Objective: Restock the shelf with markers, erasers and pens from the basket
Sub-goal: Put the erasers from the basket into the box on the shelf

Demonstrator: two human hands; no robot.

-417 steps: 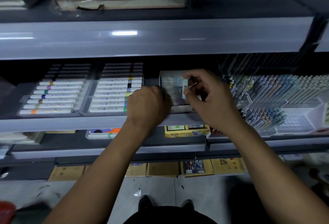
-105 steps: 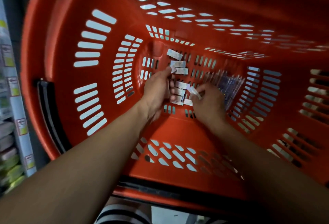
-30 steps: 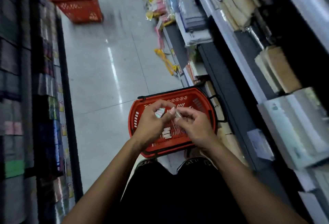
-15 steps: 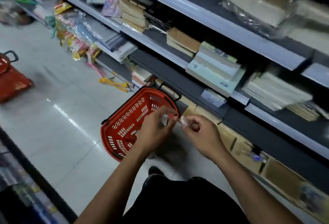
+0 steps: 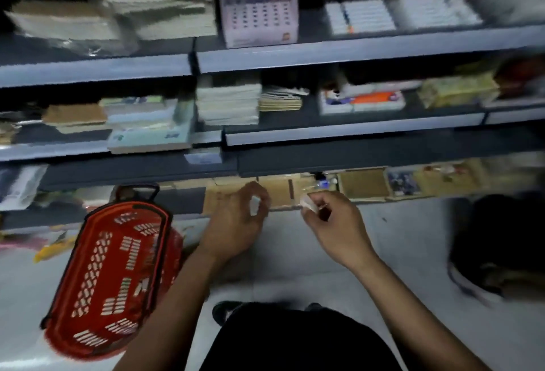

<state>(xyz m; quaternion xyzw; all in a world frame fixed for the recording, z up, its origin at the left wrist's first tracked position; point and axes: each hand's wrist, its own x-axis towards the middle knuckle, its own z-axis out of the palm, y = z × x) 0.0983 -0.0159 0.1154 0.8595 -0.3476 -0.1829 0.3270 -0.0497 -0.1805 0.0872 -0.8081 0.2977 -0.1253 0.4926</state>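
rising behind everything, the shelf (image 5: 339, 53) holds blurred stacks of stationery. below it and to the left, the red basket (image 5: 73, 288) sits on the floor. in front of it, the left hand (image 5: 236, 223) and right hand (image 5: 333, 223), apart, each pinch a small white eraser (image 5: 254, 202).

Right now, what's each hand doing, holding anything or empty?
Left hand: fingers curled, gripping a small white item, likely an eraser.
Right hand: pinching another small pale item at its fingertips.
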